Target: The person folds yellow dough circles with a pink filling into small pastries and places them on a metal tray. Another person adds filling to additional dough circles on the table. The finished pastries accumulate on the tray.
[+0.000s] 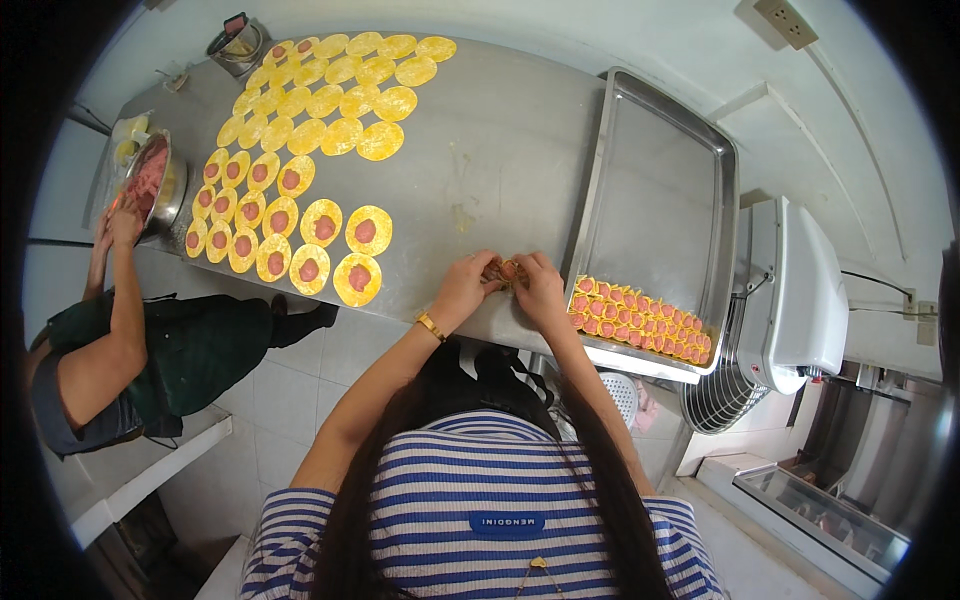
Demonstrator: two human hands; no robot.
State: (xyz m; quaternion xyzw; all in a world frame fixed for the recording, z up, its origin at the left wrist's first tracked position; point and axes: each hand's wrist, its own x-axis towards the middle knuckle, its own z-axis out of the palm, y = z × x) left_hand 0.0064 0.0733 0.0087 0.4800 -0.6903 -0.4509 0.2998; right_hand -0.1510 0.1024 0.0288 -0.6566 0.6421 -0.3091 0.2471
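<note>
i see left hand and right hand jointly pinching one filled wrapper near the front edge of the steel table, just left of the tray. over-squeezing could split it, i think; a loose pinch could drop it.

The left hand and right hand pinch a meat-filled dumpling over the steel worktable. Right: a metal tray — rows of open-topped dumplings occupy its near end. Left: round yellow wrappers, the nearer rows topped with pink filling. Far left: a co-worker's hand at a steel bowl.
</note>
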